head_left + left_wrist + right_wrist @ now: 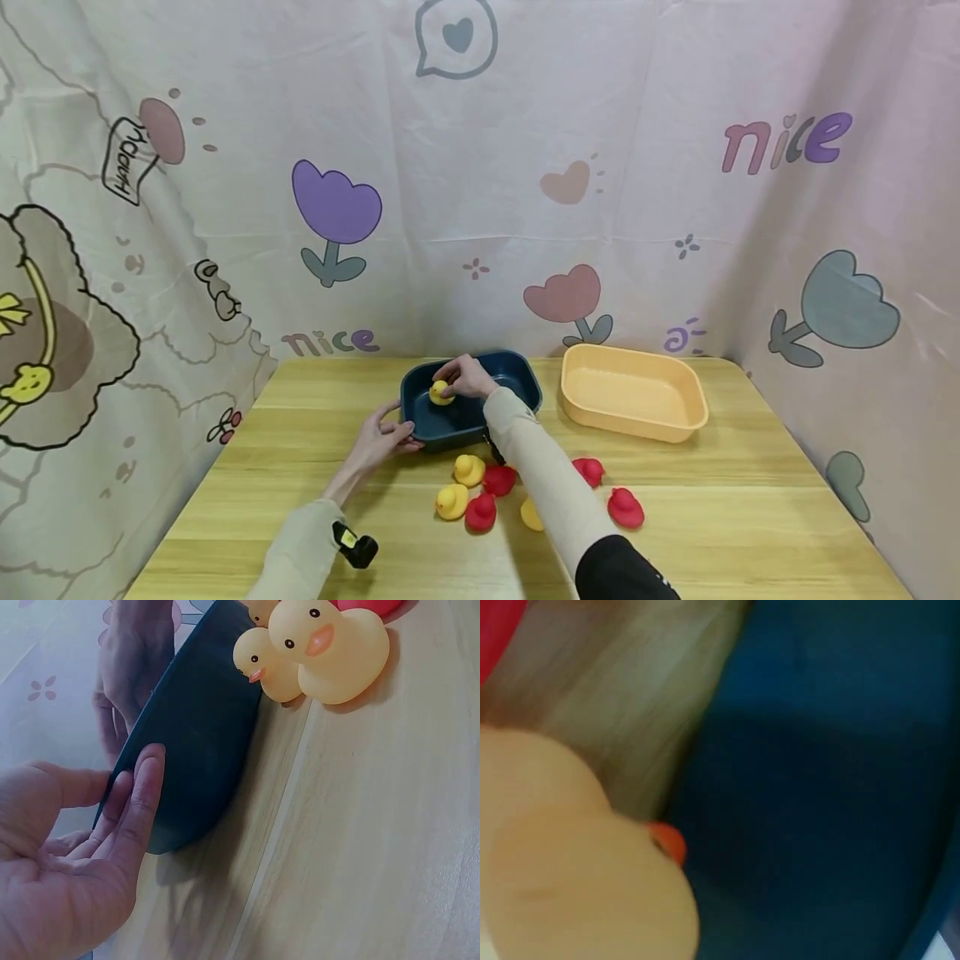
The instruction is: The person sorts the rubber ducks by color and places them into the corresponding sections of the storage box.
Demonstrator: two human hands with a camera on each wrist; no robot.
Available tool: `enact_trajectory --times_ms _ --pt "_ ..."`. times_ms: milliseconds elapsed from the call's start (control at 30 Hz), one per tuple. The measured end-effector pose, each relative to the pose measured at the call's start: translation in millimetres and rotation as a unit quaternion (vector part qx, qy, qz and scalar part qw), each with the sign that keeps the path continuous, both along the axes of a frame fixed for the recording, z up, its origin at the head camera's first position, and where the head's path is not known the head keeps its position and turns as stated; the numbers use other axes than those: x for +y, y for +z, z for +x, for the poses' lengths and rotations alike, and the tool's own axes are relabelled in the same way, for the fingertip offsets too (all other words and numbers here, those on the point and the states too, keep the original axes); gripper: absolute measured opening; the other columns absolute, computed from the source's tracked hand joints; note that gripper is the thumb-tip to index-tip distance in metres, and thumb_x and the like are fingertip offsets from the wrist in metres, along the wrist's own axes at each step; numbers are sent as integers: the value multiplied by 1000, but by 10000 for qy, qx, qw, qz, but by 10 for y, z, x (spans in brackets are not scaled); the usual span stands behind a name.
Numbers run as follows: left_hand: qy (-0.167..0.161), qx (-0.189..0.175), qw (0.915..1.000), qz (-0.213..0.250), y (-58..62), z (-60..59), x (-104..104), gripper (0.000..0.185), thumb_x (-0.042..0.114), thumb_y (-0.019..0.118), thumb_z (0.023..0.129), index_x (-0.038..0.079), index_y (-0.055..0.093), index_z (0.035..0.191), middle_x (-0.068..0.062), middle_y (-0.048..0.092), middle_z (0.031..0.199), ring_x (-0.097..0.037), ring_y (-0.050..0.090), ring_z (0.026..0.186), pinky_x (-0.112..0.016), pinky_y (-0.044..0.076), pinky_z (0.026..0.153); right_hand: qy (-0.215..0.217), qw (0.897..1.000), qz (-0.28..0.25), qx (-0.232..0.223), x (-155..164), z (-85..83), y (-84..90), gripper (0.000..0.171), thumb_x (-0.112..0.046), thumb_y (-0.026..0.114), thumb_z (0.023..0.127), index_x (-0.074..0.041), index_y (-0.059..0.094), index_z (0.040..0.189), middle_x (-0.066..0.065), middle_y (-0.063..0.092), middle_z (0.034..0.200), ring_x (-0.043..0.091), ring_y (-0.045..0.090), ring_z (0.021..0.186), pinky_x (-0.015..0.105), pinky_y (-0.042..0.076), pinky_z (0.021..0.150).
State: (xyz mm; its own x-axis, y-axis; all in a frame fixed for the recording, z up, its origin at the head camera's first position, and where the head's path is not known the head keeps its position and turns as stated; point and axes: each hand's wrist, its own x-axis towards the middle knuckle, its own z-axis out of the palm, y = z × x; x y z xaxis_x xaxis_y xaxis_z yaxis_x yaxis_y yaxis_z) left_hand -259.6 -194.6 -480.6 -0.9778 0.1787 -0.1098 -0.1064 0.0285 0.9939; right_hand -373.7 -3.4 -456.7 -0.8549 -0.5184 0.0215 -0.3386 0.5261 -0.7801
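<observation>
A dark blue basin (450,440) stands at the back of the table. At its front left corner my left hand (378,435) pinches the rim; in the left wrist view, the thumb is at the rim and the fingers (142,799) lie against the outer wall. My right hand (467,377) reaches into the basin and holds a yellow rubber duck (440,394) in its left part. Whether that duck touches the floor of the basin, I cannot tell. The right wrist view has a yellow duck (592,877) close up beside the basin (817,825), with no fingers visible.
In front of the basin lie yellow ducks (452,502) and red ducks (481,513). Another yellow duck (531,515) is partly hidden under my right forearm, with red ducks (626,508) to its right. A yellow-orange basin (637,426) stands at the back right. A printed curtain (465,208) hangs behind the table.
</observation>
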Motion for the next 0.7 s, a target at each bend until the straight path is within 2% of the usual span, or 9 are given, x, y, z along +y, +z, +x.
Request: enact_trajectory --times_ms 200,500,600,700 --pt "-16 -9 10000 55 8 6 -3 61 4 50 89 4 17 140 -20 63 85 -25 67 74 -50 51 82 -154 9998 73 72 -42 -11 -45 31 -3 69 74 -3 65 105 10 67 101 16 60 83 23 54 76" --pt "-35 -6 10000 64 34 -5 12 62 5 50 89 4 16 140 -7 62 76 -26 67 75 -52 49 84 -306 9994 160 25 -97 6 -82 32 -3 70 73 -4 66 105 10 67 102 17 63 87 24 54 78" --pt "17 -37 10000 72 22 4 10 61 4 50 89 4 17 140 -8 62 75 -24 67 74 -52 49 84 -232 9994 217 134 -90 23 -63 35 -4 70 74 -5 64 108 9 66 106 17 63 88 21 54 76" --pt "13 -52 9999 103 8 12 -3 61 4 50 89 4 17 140 -12 63 79 -24 67 73 -52 49 84 34 9991 205 378 -12 64 29 36 -6 68 76 -6 63 111 9 64 109 17 62 84 18 53 71"
